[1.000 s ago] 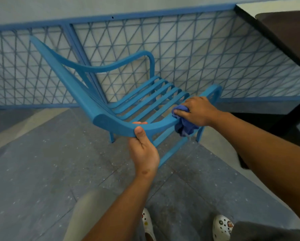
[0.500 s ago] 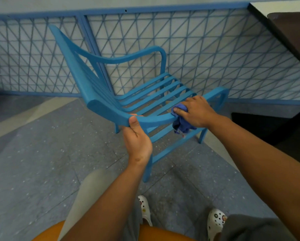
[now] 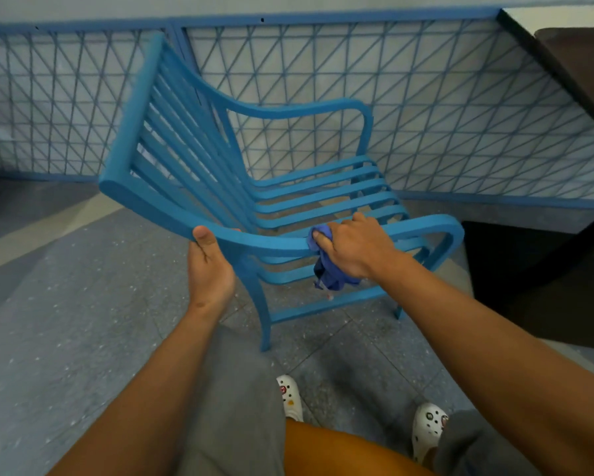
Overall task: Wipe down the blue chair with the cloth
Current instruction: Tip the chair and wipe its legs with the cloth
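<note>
The blue slatted chair (image 3: 316, 197) stands on the floor in front of me, its back to the left and its seat toward the railing. My left hand (image 3: 209, 269) grips the near armrest where it meets the backrest, thumb on top. Farther right on the same armrest, my right hand (image 3: 354, 249) holds a dark blue cloth (image 3: 326, 273) bunched against the rail. Part of the cloth hangs below the armrest.
A blue lattice railing (image 3: 460, 108) runs behind the chair. A dark table (image 3: 577, 63) juts in at the upper right, with shadow beneath it. Grey speckled floor (image 3: 65, 321) spreads to the left. My white clogs (image 3: 428, 424) stand near the chair's front leg.
The chair has come from a backward tilt to standing upright on its legs. My left hand stayed on the armrest, and my right hand kept the cloth on it.
</note>
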Tool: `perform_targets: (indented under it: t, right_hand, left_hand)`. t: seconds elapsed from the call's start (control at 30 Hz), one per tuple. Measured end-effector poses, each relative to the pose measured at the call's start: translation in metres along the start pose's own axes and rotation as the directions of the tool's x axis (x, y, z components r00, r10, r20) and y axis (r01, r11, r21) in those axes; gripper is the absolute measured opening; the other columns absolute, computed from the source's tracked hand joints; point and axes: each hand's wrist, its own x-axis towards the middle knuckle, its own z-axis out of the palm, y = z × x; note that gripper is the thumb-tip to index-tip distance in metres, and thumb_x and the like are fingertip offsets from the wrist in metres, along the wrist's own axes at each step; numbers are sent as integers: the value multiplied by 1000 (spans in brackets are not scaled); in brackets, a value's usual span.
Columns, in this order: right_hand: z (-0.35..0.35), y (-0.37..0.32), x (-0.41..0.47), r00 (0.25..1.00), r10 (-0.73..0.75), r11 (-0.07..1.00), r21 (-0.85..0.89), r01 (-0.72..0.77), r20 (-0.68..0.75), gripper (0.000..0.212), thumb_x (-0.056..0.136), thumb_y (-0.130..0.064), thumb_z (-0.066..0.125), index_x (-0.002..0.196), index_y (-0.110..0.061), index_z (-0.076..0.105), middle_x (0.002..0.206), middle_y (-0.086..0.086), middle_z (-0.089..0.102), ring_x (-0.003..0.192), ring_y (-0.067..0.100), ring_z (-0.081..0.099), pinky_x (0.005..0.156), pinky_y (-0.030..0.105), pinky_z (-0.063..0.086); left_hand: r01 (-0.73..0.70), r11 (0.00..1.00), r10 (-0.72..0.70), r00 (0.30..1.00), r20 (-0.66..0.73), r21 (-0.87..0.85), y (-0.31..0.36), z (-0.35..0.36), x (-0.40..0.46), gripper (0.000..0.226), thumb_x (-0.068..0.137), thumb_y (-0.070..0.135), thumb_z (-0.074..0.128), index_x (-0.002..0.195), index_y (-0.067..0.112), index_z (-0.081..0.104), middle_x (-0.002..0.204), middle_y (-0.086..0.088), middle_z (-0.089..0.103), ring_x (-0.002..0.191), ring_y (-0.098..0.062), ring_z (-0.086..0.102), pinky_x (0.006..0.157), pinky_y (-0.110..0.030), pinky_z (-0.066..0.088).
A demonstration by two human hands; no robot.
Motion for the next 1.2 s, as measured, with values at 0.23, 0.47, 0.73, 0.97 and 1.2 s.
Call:
perform_targets:
  t: [0.23,0.47,0.73,0.97,1.2]
  right_hand:
    - [6,-24,-4,989,-14,1000,13,16,-146,50,107,-52,33,121,-16,65,113,10,70,105,36,58,85,47,46]
    - [-5,50,-15,946,194,981,30,-193,-258,52,104,-58,30,85,-19,58,92,14,73,87,39,66,73,45,46]
    - [4,75,-36,942,279,960,55,-274,-188,54,107,-54,28,109,-15,67,101,15,73,93,38,65,73,43,50]
    - [2,27,-43,969,209,978,54,-203,-135,47,107,-53,27,100,-22,61,96,12,71,90,37,66,72,42,53]
    - [13,-24,-45,964,185,978,134,-161,-189,48,105,-57,32,84,-24,61,78,6,71,73,32,67,54,33,30]
  left_hand:
    - [125,991,-125,992,-16,56,12,-13,48,50,101,67,28,121,30,55,115,7,67,115,-23,64,100,-51,53]
    - [280,959,-273,956,-110,50,3,47,-13,94,95,34,65,161,15,1,165,-12,18,150,-24,26,118,-29,23]
    - [312,947,-310,950,-43,77,7,103,-29,106,96,24,64,157,9,-21,170,0,-11,155,-17,6,108,-19,0]
    - [264,946,-246,962,-115,187,-14,66,2,111,91,19,66,155,9,-24,170,-8,2,153,-26,24,123,-40,29]
    - [248,928,-217,966,-140,277,-22,33,40,109,86,15,67,160,16,-12,160,-14,35,136,-32,48,112,-47,44]
